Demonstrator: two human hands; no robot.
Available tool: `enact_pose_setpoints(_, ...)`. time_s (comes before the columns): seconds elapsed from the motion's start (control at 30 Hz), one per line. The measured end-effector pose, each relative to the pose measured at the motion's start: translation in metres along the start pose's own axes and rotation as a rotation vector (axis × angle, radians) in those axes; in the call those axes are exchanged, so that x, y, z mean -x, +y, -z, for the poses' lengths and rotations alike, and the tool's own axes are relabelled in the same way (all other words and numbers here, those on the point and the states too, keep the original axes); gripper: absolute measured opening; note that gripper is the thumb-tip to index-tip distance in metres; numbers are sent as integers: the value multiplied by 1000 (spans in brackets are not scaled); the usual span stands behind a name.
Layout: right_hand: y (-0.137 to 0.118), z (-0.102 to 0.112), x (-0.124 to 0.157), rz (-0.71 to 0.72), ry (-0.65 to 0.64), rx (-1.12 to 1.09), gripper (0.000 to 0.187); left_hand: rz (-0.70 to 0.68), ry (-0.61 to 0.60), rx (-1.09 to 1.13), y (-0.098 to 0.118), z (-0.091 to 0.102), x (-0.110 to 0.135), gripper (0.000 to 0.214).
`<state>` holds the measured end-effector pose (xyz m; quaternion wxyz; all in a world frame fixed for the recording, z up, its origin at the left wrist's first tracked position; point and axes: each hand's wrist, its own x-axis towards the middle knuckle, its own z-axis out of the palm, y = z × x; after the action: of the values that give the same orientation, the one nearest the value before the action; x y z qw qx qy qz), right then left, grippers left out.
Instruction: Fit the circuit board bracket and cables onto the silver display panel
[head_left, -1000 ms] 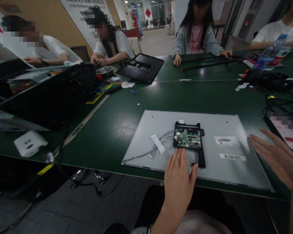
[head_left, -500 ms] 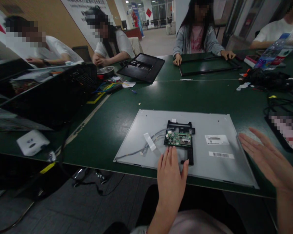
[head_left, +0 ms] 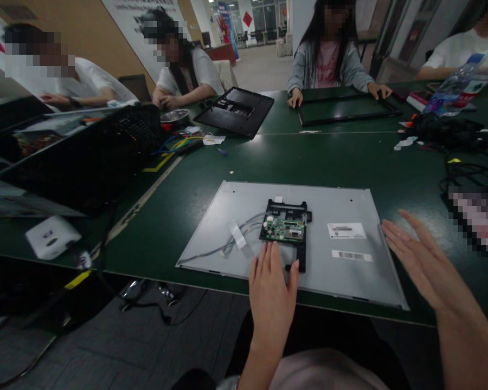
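A silver-grey LCD panel (head_left: 350, 276) lies back side up at the table's near edge. On its middle sits a black plastic bracket (head_left: 302, 260) carrying a green circuit board (head_left: 282, 229). Grey cables (head_left: 205, 253) run from the board to the panel's left, partly under a strip of white tape (head_left: 237, 234). My left hand (head_left: 271, 284) is flat, its fingertips at the bracket's lower edge just below the board. At the panel's right edge my right hand (head_left: 418, 257) rests with fingers stretched out, against that side. Neither hand grasps anything.
Across the green table (head_left: 211, 162), a person holds a black frame (head_left: 350, 118). A black monitor cover (head_left: 238, 111) lies at the back. At left stand a dark open case (head_left: 77, 162) and a white box (head_left: 52, 238). Bottles (head_left: 455, 89) and black cables (head_left: 467, 176) are at right.
The panel, with its bracket, board and cables, has slid a little to the left. Both my hands have moved left along with it.
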<state>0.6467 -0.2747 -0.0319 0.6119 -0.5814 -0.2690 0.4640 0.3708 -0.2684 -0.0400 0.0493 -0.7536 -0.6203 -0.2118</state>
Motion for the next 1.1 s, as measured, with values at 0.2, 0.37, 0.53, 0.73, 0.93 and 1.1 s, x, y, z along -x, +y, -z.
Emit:
enact_pose_setpoints(0.2, 8, -3, -5, 19, -59, 1, 72, 50, 8, -23, -3, -2, -2, 49)
enact_pose_setpoints(0.37, 5, -12, -1, 7, -94, -1, 77, 100, 12, -48, -5, -2, -4, 51)
enact_pose_setpoints(0.53, 3, -22, 1, -7, -110, 10, 84, 135, 21, -63, -5, -1, -8, 55)
enact_pose_setpoints(0.73, 2, -32, 5, -13, -161, 31, 92, 196, 36, -70, -6, 1, -12, 59)
enact_pose_setpoints(0.93, 2, -41, 6, 24, -211, 16, 100, 247, 38, -92, -7, 3, -16, 62)
enact_pose_setpoints(1.1, 2, -48, 7, 8, -274, -22, 101, 292, 53, -119, -10, 2, -21, 63)
